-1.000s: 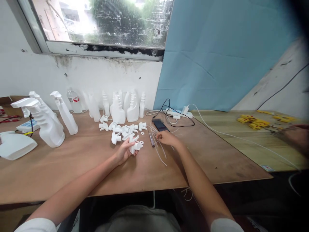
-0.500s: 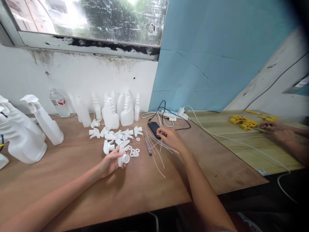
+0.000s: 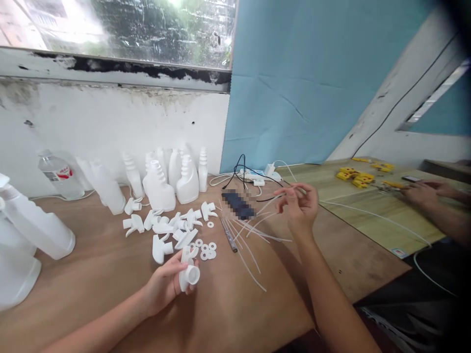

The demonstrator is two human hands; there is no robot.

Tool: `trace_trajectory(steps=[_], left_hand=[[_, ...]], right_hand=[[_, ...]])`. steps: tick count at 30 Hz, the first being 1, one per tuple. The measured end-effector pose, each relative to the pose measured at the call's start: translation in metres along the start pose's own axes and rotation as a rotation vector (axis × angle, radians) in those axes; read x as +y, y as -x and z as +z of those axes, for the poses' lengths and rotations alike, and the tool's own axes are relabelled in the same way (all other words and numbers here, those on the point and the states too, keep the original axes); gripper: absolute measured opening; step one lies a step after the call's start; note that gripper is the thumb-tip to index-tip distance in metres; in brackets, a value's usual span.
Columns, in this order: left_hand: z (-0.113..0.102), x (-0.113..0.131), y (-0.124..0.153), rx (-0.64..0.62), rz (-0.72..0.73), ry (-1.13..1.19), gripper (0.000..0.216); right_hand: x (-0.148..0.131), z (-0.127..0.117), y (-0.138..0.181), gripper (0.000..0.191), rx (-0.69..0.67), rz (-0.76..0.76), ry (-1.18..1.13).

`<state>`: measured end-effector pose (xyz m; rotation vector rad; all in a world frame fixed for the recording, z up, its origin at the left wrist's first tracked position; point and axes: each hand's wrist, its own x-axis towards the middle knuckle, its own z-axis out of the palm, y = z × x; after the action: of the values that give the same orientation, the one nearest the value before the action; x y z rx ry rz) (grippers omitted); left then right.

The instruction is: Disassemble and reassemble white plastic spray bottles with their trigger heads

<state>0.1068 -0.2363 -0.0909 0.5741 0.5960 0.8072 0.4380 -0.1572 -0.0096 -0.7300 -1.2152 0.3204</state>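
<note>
My left hand [image 3: 167,282] rests low over the wooden table [image 3: 91,284] and is closed around a white spray-trigger head [image 3: 188,272], its round collar facing me. My right hand [image 3: 299,206] is raised above the table's right part, fingers pinched on a thin translucent dip tube [image 3: 272,202] that slants down to the left. More such tubes [image 3: 248,247] lie fanned on the wood between my hands. A pile of white trigger heads [image 3: 167,225] and several small white washers [image 3: 205,247] sit just beyond my left hand.
Empty white bottles [image 3: 172,179] stand along the wall, larger spray bottles [image 3: 25,230] at the left edge. A phone [image 3: 238,205], a small pen-like tool [image 3: 228,236], a power strip and cables [image 3: 253,177] lie mid-table. Another person's hand [image 3: 423,192] works at yellow parts [image 3: 355,176] on the right table.
My right hand lifted off the tube pile with one tube pinched and moved right and up. My left hand kept the trigger head. The view swung to the right.
</note>
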Motion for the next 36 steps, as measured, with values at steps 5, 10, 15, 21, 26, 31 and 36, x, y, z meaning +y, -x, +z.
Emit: trace_trajectory(steps=[5,10,15,21,26,31,36], left_hand=[[-0.005,0.004,-0.003,0.03,-0.053,0.095,0.025],[-0.008,0.009,-0.002,0.062,-0.035,0.175,0.024],[-0.009,0.009,-0.001,0.072,-0.026,0.219,0.024],[-0.006,0.009,0.001,0.086,-0.012,0.216,0.023],[-0.002,0.01,0.001,0.085,-0.022,0.199,0.023],[0.004,0.007,-0.01,0.034,0.055,0.151,0.023],[0.007,0.006,-0.029,-0.044,0.201,0.164,0.029]], right_hand=[[0.001,0.005,-0.002,0.027,0.091,0.07,-0.134],[-0.006,0.02,0.011,0.024,-0.015,0.185,-0.181],[-0.02,0.035,0.034,0.022,-0.176,0.265,-0.214],[-0.028,0.039,0.063,0.017,-0.547,0.317,-0.209],[-0.037,0.042,0.069,0.024,-0.858,0.362,-0.245],[-0.047,0.044,0.039,0.034,-0.837,0.135,-0.153],[-0.051,0.058,0.012,0.038,-0.985,-0.2,-0.012]])
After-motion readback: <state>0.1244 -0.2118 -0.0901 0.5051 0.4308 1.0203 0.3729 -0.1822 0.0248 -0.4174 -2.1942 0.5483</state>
